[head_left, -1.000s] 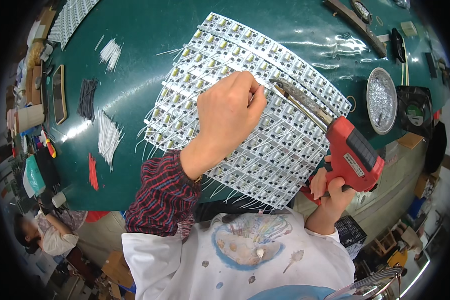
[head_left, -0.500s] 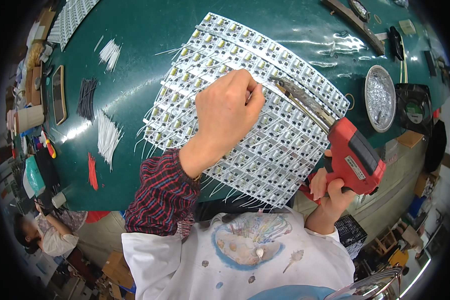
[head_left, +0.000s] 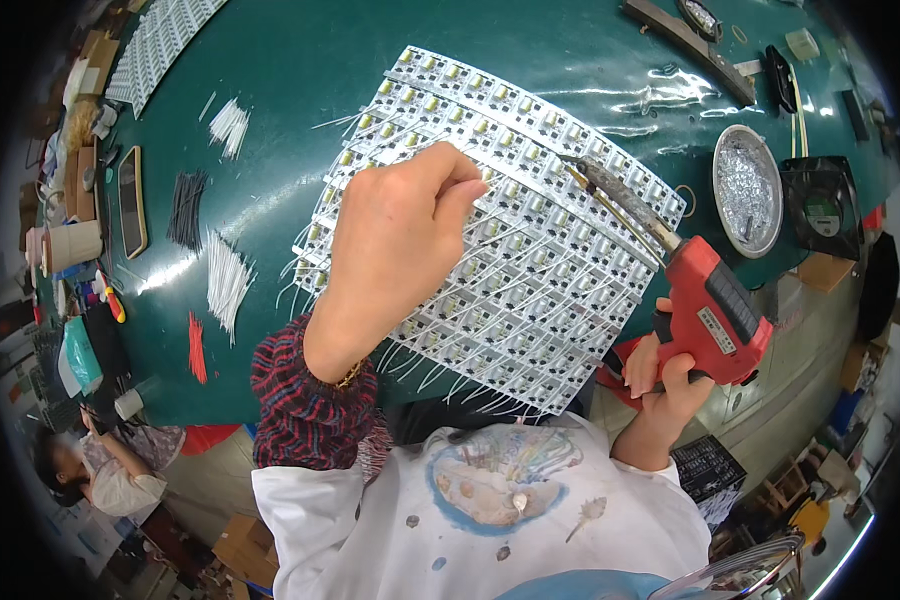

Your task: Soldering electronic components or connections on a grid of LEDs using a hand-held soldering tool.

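A white panel of circuit boards [head_left: 530, 330] lies on the green table, bearing rows of small yellow-white parts and many thin white wires. Over its left half my left hand [head_left: 395, 245] is closed in a pinch, thumb against fingers; whatever is between them is hidden. My right hand [head_left: 665, 385], at the panel's right edge, grips the handle of a red soldering gun [head_left: 715, 310]. The gun's long metal barrel points up and left across the panel, its tip over the upper rows. From this view I cannot tell whether the tip touches a board.
Bundles of white wires [head_left: 228, 285], black wires [head_left: 186, 210] and red wires [head_left: 197, 348] lie to the left, near a phone [head_left: 132, 202]. A round dish [head_left: 747, 190] and a black fan [head_left: 822, 210] stand at right. A bar [head_left: 690, 48] lies behind. Another person [head_left: 110, 465] sits at lower left.
My left hand has moved left and a little toward me over the panel, away from the soldering tip. My right hand still holds the soldering gun in nearly the same place.
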Demonstrator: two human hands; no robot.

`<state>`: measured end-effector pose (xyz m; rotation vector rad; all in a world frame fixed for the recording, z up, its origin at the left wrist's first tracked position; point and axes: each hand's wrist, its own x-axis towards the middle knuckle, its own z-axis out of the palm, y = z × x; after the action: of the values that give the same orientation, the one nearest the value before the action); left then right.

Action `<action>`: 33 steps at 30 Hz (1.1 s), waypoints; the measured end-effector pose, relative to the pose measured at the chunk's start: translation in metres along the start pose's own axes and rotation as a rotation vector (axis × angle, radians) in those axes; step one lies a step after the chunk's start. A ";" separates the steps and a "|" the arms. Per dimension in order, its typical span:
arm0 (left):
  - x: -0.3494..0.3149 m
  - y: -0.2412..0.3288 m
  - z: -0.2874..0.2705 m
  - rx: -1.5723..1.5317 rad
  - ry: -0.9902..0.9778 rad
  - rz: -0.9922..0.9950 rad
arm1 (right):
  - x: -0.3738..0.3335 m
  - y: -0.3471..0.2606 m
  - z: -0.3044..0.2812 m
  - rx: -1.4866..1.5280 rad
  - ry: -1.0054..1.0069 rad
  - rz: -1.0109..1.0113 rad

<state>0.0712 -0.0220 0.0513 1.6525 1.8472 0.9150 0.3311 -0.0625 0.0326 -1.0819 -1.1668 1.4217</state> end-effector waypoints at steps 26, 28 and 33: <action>0.013 -0.015 0.043 0.063 0.063 0.025 | -0.004 0.015 -0.006 0.019 -0.054 0.058; 0.014 -0.015 0.043 0.056 0.059 0.027 | -0.004 0.015 -0.006 0.022 -0.055 0.057; 0.014 -0.015 0.043 0.047 0.049 0.021 | -0.005 0.015 -0.005 0.032 -0.048 0.068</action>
<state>0.0909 -0.0022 0.0132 1.6943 1.9009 0.9352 0.3347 -0.0682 0.0172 -1.0787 -1.1467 1.5216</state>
